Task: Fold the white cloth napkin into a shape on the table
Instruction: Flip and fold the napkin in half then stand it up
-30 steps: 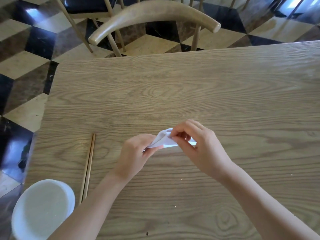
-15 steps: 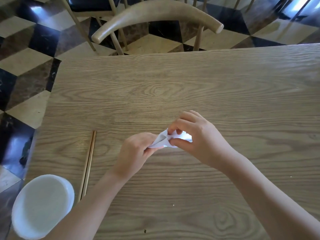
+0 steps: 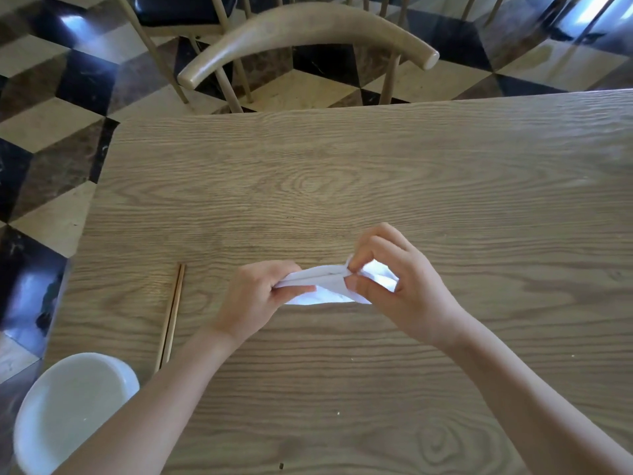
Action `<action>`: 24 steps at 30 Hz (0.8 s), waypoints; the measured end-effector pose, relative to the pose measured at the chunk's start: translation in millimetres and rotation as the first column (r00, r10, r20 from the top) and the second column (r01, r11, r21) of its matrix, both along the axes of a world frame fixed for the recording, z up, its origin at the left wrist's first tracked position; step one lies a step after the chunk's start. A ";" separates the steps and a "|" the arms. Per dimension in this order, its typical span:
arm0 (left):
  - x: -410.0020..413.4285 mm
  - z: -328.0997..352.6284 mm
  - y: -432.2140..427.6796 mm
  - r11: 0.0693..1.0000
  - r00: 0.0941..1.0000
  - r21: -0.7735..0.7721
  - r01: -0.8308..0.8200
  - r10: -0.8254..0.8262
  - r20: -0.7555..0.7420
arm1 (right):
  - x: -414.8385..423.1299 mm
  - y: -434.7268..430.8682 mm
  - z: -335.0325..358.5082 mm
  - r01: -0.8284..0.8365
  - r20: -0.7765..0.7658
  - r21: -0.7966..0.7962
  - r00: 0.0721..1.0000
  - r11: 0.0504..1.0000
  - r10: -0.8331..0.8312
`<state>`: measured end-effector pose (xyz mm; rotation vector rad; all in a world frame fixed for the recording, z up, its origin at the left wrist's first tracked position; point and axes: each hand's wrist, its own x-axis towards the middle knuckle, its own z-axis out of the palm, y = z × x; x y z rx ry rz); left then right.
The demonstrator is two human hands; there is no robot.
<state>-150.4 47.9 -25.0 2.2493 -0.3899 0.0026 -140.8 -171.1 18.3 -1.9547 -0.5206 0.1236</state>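
The left hand (image 3: 253, 296) curls its fingers (image 3: 295, 289) round one end of the small white folded cloth napkin (image 3: 322, 284). The right hand (image 3: 407, 286) pinches the raised middle crease between fingers (image 3: 371, 246) and thumb. The napkin is held between them, low over the surface; whether it touches I cannot tell. Over the last second the hands have drawn apart, so the bundle is longer and flatter, probably a fold being pulled taut late in the shaping. Beneath the fingers lies the pale wood-grain surface (image 3: 308, 186). Left of them lie two thin wooden chopsticks (image 3: 173, 310), and a round white bowl (image 3: 68, 413) sits nearer the person. Beyond stands a curved-back wooden chair (image 3: 308, 32) on a checkered tile floor (image 3: 51, 108)
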 end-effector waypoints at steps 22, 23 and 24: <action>35.3 47.6 -31.1 0.999 0.975 0.004 0.052 -0.050 -0.217 | 35.5 -1.0 9.5 -0.078 -0.468 -0.043 0.882 0.996 0.049; 36.2 47.6 -36.9 0.999 0.988 0.044 0.026 -0.019 -0.150 | 36.2 0.8 10.9 -0.076 -0.464 -0.065 0.885 0.995 0.037; 36.5 47.3 -40.8 0.999 0.994 0.051 -0.005 0.010 -0.107 | 37.2 1.7 11.9 -0.074 -0.451 -0.094 0.892 0.993 0.024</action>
